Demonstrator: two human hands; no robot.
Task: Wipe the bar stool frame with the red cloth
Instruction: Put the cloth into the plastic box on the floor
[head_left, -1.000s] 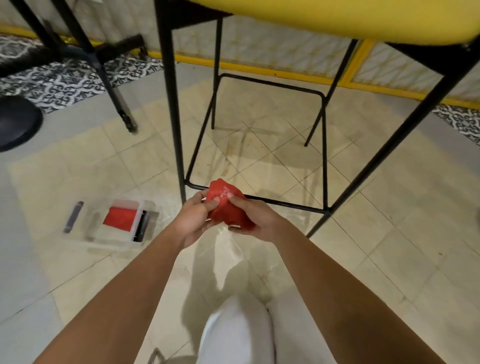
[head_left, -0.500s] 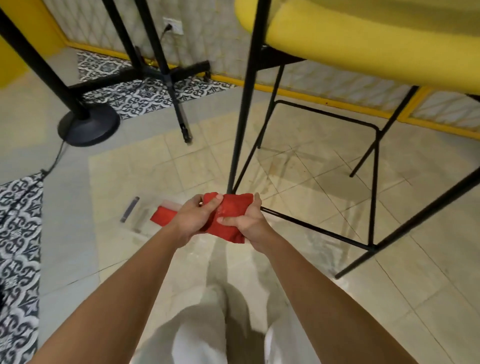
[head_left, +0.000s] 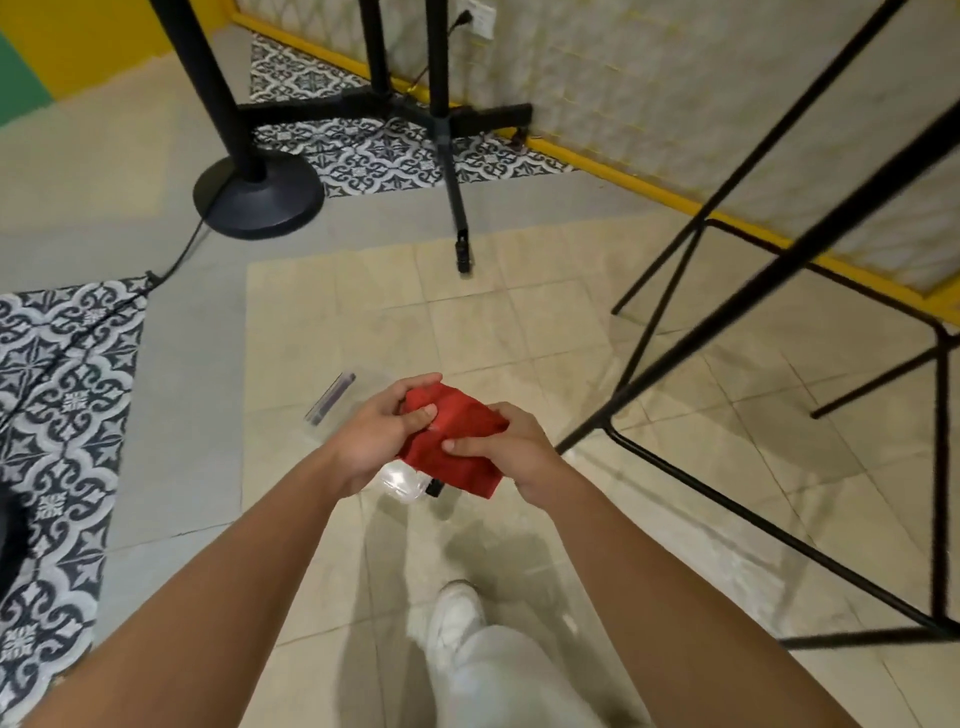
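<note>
The person holds the red cloth (head_left: 457, 441) bunched between both hands in front of the body, above the beige tiled floor (head_left: 467, 312). The left hand (head_left: 376, 436) grips the cloth's upper left part, fingers curled over its top edge and thumb pressed on its face. The right hand (head_left: 511, 449) grips the right side, thumb lying across the fabric and fingers wrapped behind it. A loose corner of the cloth hangs below the right hand.

The black bar stool frame (head_left: 779, 270) stands to the right, its slanted leg and low footrest rail near the hands but apart from the cloth. Just below the hands, a clear plastic container (head_left: 402, 480) lies on the floor, partly hidden by them. Farther off stand a pole on a round black base (head_left: 258, 195) and a black stand leg (head_left: 452, 171). A white shoe (head_left: 454, 618) shows beneath the arms.
</note>
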